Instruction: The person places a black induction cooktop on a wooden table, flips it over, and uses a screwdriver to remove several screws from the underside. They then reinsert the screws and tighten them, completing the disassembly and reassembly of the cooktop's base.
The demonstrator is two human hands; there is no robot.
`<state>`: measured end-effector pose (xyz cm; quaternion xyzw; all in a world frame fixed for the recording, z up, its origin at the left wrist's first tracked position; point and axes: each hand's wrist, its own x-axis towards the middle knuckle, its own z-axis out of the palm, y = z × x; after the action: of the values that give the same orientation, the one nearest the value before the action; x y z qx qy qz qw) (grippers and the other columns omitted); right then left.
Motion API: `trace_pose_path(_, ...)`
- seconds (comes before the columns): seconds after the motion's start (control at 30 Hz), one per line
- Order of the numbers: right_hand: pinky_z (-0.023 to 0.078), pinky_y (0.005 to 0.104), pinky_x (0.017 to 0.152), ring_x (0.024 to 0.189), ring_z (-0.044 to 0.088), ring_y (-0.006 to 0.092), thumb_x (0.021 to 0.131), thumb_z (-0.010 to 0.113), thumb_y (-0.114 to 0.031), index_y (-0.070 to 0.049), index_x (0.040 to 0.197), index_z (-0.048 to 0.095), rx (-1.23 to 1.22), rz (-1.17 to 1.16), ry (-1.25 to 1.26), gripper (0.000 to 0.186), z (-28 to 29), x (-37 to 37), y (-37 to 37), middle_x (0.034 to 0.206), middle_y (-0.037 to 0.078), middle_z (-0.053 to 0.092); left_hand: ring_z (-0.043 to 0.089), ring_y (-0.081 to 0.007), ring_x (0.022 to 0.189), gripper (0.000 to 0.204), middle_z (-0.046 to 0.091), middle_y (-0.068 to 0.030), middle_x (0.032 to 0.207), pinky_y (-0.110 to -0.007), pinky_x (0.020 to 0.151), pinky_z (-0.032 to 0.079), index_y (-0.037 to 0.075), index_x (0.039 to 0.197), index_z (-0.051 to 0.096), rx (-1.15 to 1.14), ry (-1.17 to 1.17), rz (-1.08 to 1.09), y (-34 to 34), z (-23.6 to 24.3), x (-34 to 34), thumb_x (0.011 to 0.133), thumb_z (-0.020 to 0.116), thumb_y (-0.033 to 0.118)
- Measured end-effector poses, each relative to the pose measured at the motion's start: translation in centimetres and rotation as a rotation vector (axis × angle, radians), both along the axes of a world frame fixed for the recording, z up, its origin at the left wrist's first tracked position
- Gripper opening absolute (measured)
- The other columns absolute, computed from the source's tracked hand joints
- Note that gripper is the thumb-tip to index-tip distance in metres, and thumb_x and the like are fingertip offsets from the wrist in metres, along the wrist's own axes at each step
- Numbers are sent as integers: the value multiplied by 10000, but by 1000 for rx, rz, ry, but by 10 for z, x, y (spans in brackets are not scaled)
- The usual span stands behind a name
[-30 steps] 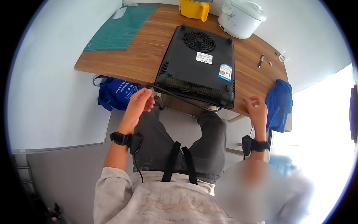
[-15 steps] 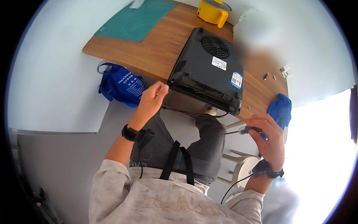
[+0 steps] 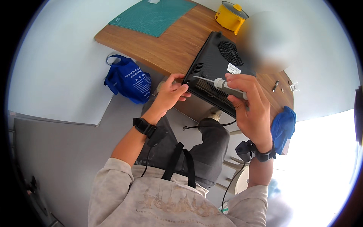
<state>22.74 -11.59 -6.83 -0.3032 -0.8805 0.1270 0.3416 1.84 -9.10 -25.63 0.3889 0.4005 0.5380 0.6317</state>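
A black induction cooker (image 3: 211,72) lies with its underside up on the wooden table, overhanging the near edge. Its fan grille, side vents and a white label face me. My right hand (image 3: 253,106) grips a screwdriver (image 3: 230,90) with a grey-and-white handle, whose shaft points left above the cooker's near left corner. Whether the tip touches the cooker, I cannot tell. Beside that corner is my left hand (image 3: 170,94), fingers apart and slightly bent, with nothing seen in it. The power cord (image 3: 208,126) hangs below the near edge.
A green cutting mat (image 3: 151,17) and a yellow pot (image 3: 230,17) are on the wooden table (image 3: 151,49). A blue bag (image 3: 128,81) hangs left, blue cloth (image 3: 283,128) at the right edge. Small items, including a dark cylinder (image 3: 275,86), lie at right. A blurred patch hides the far right.
My right hand has brought the screwdriver up and left, over the cooker's near edge. My left hand has moved slightly right and its fingers have spread. The whole view has shifted a little.
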Motion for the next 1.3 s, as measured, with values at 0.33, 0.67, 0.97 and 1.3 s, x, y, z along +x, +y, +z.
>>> trace_pose_path(0.33,534,388,832,1076,608,351,705,503,270,-16,1195,557,-187,147,-144,570,-5,-5,-2,1210,151,552,712,-170,929,391,699,-98,1127,-287,745,547,67,1340,444,-26,7,-10,0,6,-2,1007,618,176)
trace_pose_path(0.67,502,369,893,1060,613,346,719,520,224,8,1159,530,-154,300,-356,490,16,-26,-3,1141,163,581,711,-169,918,381,698,-102,1122,-285,730,538,61,1326,446,-15,29,0,0,4,-4,1001,617,163)
trace_pose_path(0.97,494,417,763,883,603,387,845,570,-5,-11,1121,514,8,145,-291,282,24,-45,37,1056,171,560,704,-173,933,382,692,-74,1093,-304,771,533,80,1334,465,-39,46,-21,-1,8,-3,1009,621,204)
trace_pose_path(1.3,480,452,708,865,603,397,904,620,-100,-48,1050,492,29,184,-328,201,28,-52,50,907,167,576,707,-175,911,392,688,-72,1108,-301,760,526,79,1326,471,-47,47,-21,0,5,-5,1003,638,227)
